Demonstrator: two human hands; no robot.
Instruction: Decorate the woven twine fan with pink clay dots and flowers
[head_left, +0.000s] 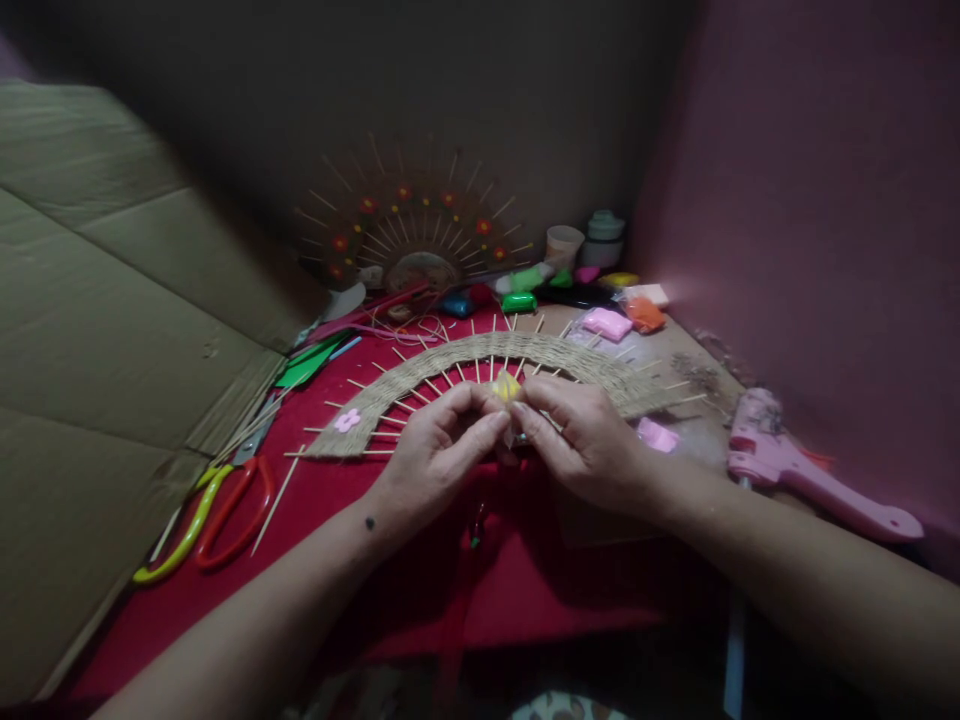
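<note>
Fingertips of the left hand (442, 440) and right hand (592, 430) pinch a small yellow packet (506, 386) between them — in front of the woven arch (420, 366). A pink flower (347, 420) sits at the arch's left end — scissors (202, 515) lie farther left.

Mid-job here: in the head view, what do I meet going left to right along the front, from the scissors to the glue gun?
Scissors, pink flower, left hand, yellow piece, right hand, pink glue gun.
</note>
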